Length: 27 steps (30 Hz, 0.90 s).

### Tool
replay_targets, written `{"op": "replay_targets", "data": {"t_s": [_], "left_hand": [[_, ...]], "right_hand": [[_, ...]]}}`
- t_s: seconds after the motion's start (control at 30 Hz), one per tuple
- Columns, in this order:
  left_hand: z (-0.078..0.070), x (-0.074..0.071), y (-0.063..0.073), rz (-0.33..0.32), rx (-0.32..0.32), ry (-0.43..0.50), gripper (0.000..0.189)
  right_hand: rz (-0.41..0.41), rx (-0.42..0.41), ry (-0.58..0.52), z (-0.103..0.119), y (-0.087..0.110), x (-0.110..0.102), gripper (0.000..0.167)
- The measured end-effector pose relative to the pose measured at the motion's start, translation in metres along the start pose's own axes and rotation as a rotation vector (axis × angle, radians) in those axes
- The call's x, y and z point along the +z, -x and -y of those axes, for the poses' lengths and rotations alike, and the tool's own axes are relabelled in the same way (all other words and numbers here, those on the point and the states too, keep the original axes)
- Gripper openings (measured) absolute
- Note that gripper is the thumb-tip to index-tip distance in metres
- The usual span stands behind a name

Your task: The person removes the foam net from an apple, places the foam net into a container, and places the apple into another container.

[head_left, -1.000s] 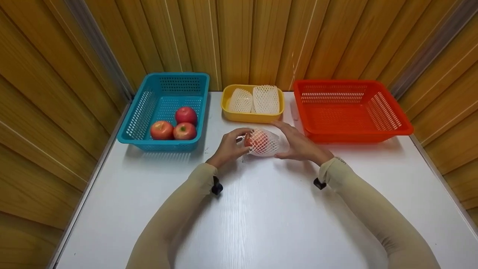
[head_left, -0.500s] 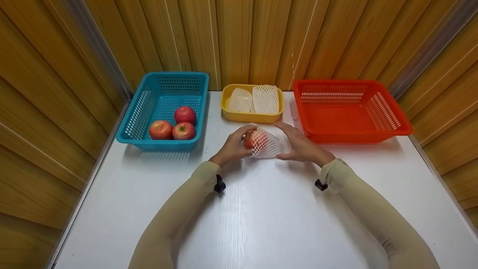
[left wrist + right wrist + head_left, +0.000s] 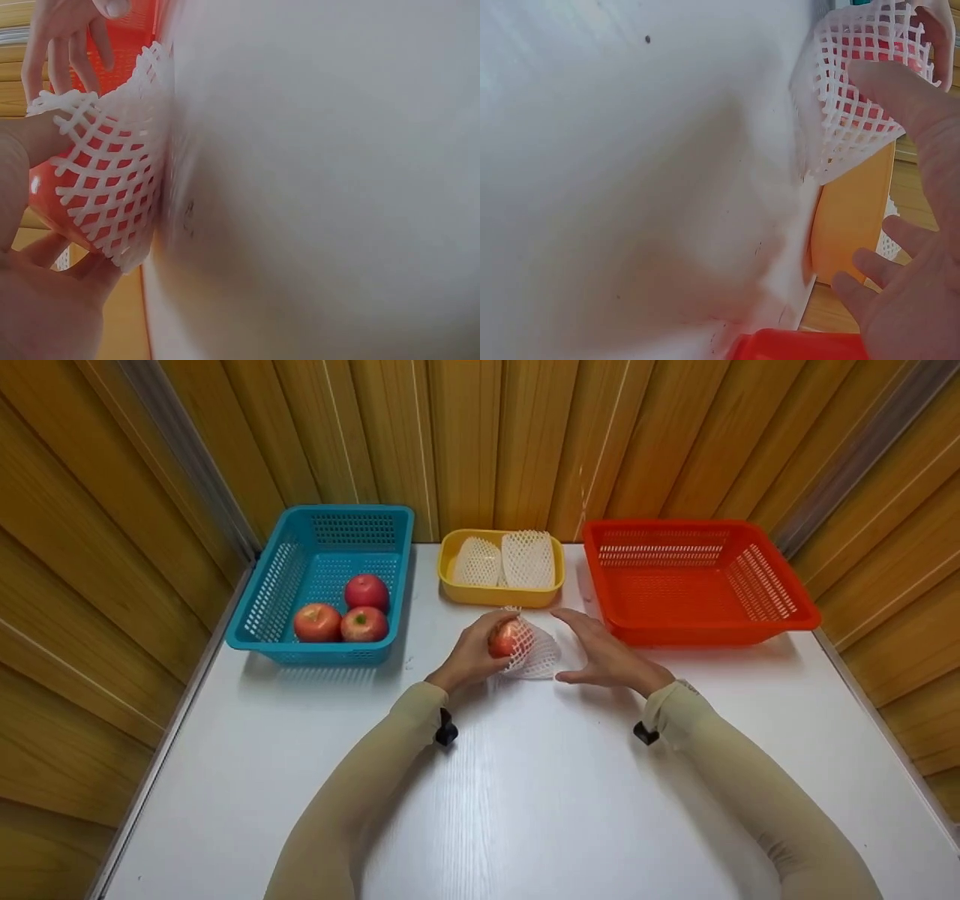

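Observation:
My left hand [image 3: 472, 654] grips a red apple [image 3: 508, 640] from the left, thumb on the near side and fingers on the far side. A white foam net sleeve [image 3: 541, 654] covers the apple's right part, and its narrower end lies slack towards the right. In the left wrist view the thumb and fingertips press at the edge of the net [image 3: 112, 172], with bare apple skin [image 3: 46, 196] beside them. My right hand [image 3: 611, 660] is held just right of the net, thumb and fingers spread wide, with nothing in its grasp.
A blue basket [image 3: 251, 619] with three apples [image 3: 365, 624] stands at the left. Behind the hands, a yellow tray [image 3: 501, 596] holds two white foam nets [image 3: 528, 559]. The red basket [image 3: 712, 636] is at the right, close to my right hand. Wooden panels [image 3: 465, 442] rise behind.
My left hand has shifted rightward with the apple and now covers more of its left side. The net's slack end spreads more to the right. My right hand stays nearly in place.

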<state>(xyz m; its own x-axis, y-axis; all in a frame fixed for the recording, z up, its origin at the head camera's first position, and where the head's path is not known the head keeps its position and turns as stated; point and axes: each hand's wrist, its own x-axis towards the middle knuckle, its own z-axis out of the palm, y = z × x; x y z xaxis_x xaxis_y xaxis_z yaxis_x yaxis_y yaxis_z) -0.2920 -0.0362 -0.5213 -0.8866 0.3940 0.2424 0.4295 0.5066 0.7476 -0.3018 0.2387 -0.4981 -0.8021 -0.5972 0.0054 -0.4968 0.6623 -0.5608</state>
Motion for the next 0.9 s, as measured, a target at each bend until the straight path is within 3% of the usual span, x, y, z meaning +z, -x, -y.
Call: {"op": "replay_targets", "data": {"t_s": [0.43, 0.77, 0.9], "left_hand": [[0.0018, -0.0025, -0.0001, -0.015, -0.054, 0.004, 0.078], [0.0047, -0.0010, 0.0016, -0.028, -0.025, 0.003, 0.076], [0.0044, -0.0002, 0.0014, -0.027, -0.030, 0.013, 0.076]], "right_hand": [[0.005, 0.008, 0.014, -0.0020, -0.0007, -0.0022, 0.110], [0.012, -0.021, 0.026, 0.0005, -0.0025, 0.0009, 0.110], [0.024, 0.014, 0.021, 0.0003, -0.0034, 0.0017, 0.111]]}}
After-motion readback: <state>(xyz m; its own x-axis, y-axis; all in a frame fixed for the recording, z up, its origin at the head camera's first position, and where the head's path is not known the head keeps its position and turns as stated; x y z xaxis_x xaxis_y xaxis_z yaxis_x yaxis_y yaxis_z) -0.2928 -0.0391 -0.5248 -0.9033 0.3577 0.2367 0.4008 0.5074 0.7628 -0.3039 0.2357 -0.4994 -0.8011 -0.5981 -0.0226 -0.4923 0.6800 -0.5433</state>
